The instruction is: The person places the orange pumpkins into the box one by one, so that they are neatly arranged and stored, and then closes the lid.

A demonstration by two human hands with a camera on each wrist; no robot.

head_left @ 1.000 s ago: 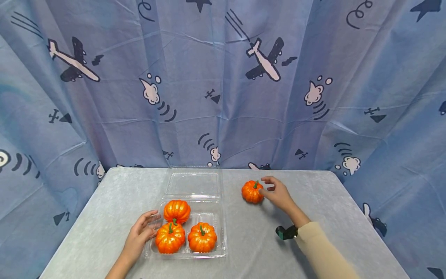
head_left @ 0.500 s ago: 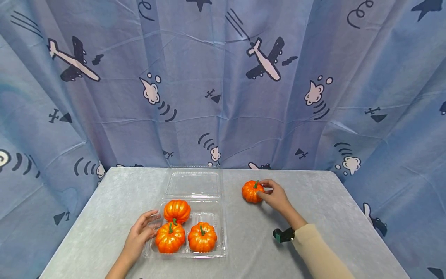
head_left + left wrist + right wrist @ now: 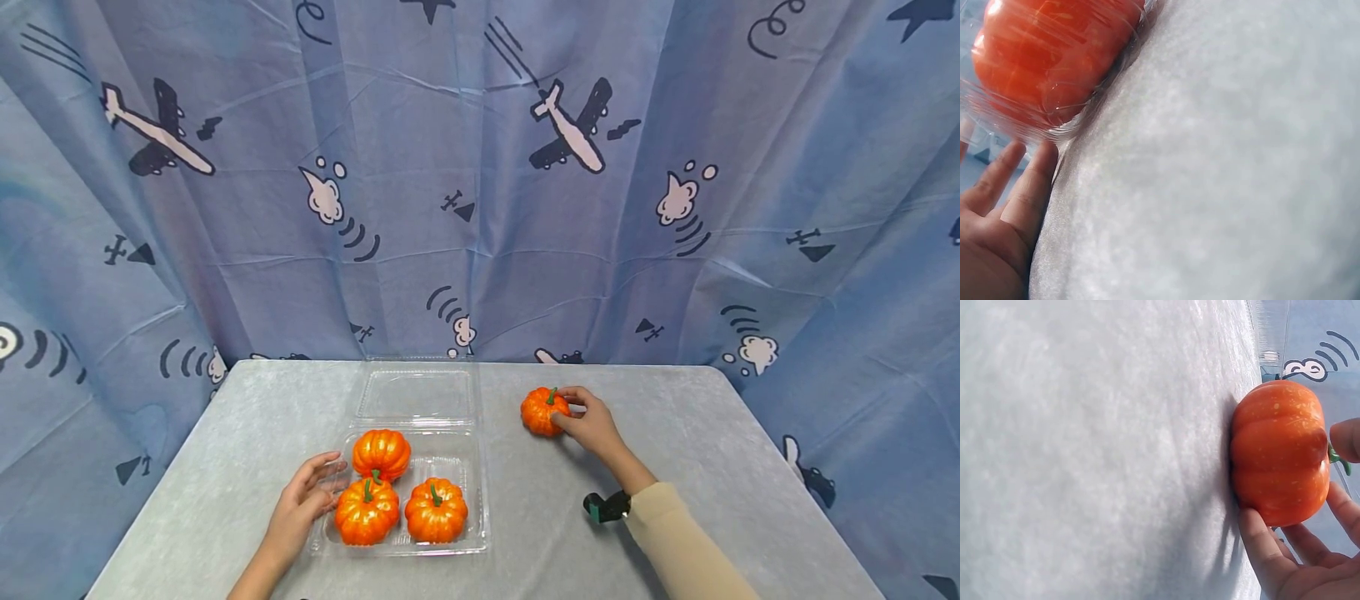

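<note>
My right hand (image 3: 592, 425) holds a small orange pumpkin (image 3: 543, 412) with a green stem, on the table right of the box. In the right wrist view, fingertips (image 3: 1254, 520) lie along its side and the thumb (image 3: 1346, 439) is near the stem. My left hand (image 3: 298, 502) rests its fingers, fairly straight, against the left wall of a clear plastic clamshell box (image 3: 480, 500). Inside the box sit three similar pumpkins: one at the back left (image 3: 381, 455), one at the front left (image 3: 366, 513), one at the front right (image 3: 436, 512).
The box's clear lid (image 3: 417, 396) lies folded back toward the far table edge. A light grey cloth covers the table (image 3: 675, 442). Behind it hangs a blue curtain (image 3: 480, 167) printed with planes. A black wrist camera (image 3: 606, 507) sits at my right wrist.
My right hand has moved slightly left and closed in on the lone pumpkin, its fingers now against it. The left hand and the boxed pumpkins stay put.
</note>
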